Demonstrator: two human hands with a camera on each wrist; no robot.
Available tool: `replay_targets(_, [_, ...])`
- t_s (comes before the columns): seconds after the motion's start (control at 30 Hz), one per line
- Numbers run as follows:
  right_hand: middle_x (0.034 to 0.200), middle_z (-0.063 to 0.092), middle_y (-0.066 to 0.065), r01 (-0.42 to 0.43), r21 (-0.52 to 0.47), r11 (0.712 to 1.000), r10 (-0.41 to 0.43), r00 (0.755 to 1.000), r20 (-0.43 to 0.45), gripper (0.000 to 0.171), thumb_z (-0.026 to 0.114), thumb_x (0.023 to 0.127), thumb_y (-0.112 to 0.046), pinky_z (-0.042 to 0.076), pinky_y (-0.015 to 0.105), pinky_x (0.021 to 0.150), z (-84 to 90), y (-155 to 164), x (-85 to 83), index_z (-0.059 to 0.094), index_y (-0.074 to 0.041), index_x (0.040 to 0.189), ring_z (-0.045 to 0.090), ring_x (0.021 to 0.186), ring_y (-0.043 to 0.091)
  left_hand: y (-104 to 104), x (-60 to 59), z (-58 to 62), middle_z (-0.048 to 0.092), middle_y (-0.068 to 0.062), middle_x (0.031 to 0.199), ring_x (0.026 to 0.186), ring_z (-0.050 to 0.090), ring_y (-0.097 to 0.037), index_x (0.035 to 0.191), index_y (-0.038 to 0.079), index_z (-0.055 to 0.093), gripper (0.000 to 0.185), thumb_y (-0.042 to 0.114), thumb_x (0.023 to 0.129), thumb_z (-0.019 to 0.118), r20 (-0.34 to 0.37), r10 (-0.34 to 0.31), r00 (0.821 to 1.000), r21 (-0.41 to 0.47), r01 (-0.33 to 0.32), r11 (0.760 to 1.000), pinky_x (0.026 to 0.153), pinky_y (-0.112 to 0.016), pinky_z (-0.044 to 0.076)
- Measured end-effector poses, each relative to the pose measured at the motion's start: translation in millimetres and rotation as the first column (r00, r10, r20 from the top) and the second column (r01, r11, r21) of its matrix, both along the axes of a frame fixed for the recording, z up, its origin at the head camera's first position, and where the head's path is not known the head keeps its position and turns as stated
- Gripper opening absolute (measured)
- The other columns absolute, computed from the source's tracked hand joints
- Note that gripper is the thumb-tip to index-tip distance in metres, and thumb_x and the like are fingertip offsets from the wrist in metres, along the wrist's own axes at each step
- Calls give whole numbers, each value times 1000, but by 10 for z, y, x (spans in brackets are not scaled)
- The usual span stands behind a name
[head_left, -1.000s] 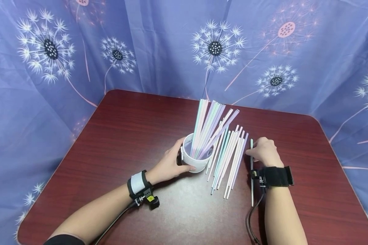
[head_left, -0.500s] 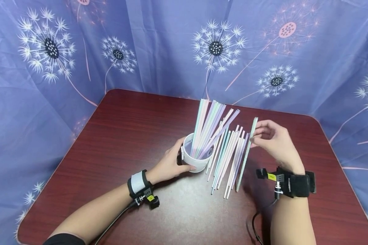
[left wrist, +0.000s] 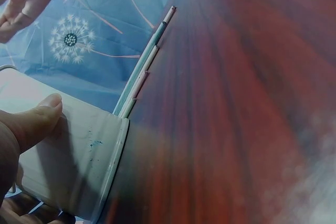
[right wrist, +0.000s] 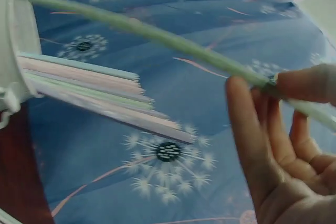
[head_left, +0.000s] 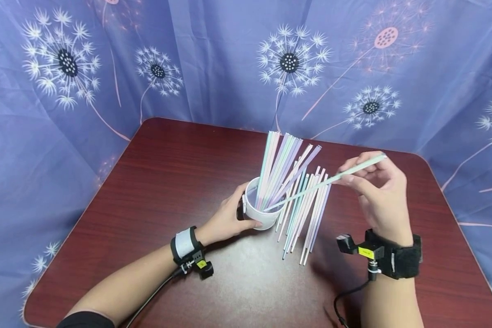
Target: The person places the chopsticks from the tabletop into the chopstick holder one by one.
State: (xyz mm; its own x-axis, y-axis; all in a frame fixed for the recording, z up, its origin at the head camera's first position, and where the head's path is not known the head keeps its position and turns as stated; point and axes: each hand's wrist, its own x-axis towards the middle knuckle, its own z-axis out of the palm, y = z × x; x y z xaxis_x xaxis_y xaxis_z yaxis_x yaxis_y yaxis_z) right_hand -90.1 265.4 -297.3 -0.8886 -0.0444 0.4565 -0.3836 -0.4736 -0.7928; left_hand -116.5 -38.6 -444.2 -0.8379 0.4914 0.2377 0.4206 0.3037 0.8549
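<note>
My left hand (head_left: 229,217) grips a small white bucket (head_left: 268,222) from its left side, the thumb across the front wall. Several pastel straws (head_left: 276,168) lean upright in it, fanned to the right. Between thumb and fingers my right hand (head_left: 383,193) pinches a light green straw (head_left: 311,189), held aslant. Its lower end reaches inside the bucket's mouth, as the right wrist view also shows with the green straw (right wrist: 157,34) crossing the rim. In the left wrist view my thumb (left wrist: 39,121) lies on the bucket wall (left wrist: 79,156).
Right of the bucket, several more straws (head_left: 307,214) in pink, teal, white and purple lie side by side on the dark red wooden table (head_left: 180,173). A blue curtain (head_left: 221,59) with dandelion prints hangs behind the table. Cables run from both wrist cameras.
My right hand has lifted the green straw off the table, tilted it and brought its lower end leftward into the bucket. The left hand and bucket have stayed put.
</note>
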Motion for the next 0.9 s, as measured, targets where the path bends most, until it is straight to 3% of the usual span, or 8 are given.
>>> replay_targets(0.1, [97, 66, 26, 93, 227, 969, -108, 993, 56, 24, 58, 85, 21, 58, 42, 77, -44, -93, -19, 51, 17, 107, 69, 84, 29, -3, 9, -2, 45, 8, 144, 128, 47, -11, 152, 38, 20, 103, 35, 73, 86, 11, 1, 1000, 0, -1, 1000, 107, -38, 40])
replay_targets(0.23, [91, 68, 19, 133, 498, 857, -212, 972, 106, 23, 70, 86, 4, 58, 42, 75, -121, -205, -30, 57, 9, 105, 69, 80, 29, -4, 12, -9, 45, 7, 144, 127, 48, -11, 152, 36, 20, 103, 34, 73, 86, 11, -1, 1000, -3, 1, 1000, 106, -39, 41])
replay_targets(0.33, [88, 69, 16, 107, 614, 782, -238, 962, 136, 22, 73, 86, -7, 58, 41, 74, -188, -279, -50, 58, 2, 101, 69, 78, 30, -1, 6, -9, 46, 7, 144, 127, 48, -12, 152, 35, 21, 103, 34, 73, 86, -1, 4, 1000, -7, -4, 1000, 106, -39, 40])
replay_targets(0.5, [88, 70, 13, 125, 702, 701, -307, 942, 139, 27, 75, 86, -17, 58, 36, 74, -283, -364, -91, 57, -2, 98, 72, 78, 24, 0, 3, -2, 45, 8, 144, 128, 47, -11, 152, 36, 21, 103, 35, 73, 86, 3, 6, 1000, -7, -6, 1000, 107, -40, 40])
replay_targets(0.67, [87, 70, 16, 220, 739, 636, -364, 931, 36, 22, 74, 87, -13, 59, 31, 70, -233, -477, -77, 62, 0, 100, 71, 71, 21, -4, 6, -2, 45, 7, 144, 128, 46, -11, 152, 36, 22, 102, 36, 73, 86, 13, 5, 1000, -4, -5, 1000, 107, -39, 39])
replay_targets(0.73, [85, 70, 17, 268, 763, 588, -380, 924, -32, 19, 73, 87, -11, 58, 28, 67, -206, -528, -66, 64, 2, 99, 71, 68, 21, -3, 4, -2, 45, 7, 144, 128, 47, -11, 152, 36, 22, 102, 35, 73, 86, 14, 3, 1000, 1, -3, 1000, 108, -38, 39])
replay_targets(0.9, [79, 70, 1, 356, 809, 468, -401, 901, -165, 19, 77, 85, -24, 55, 18, 67, -402, -445, -173, 68, -10, 94, 68, 67, 16, -5, 0, -3, 45, 8, 144, 128, 47, -11, 152, 37, 21, 104, 33, 72, 87, 12, 3, 1000, 4, -3, 1000, 108, -38, 38])
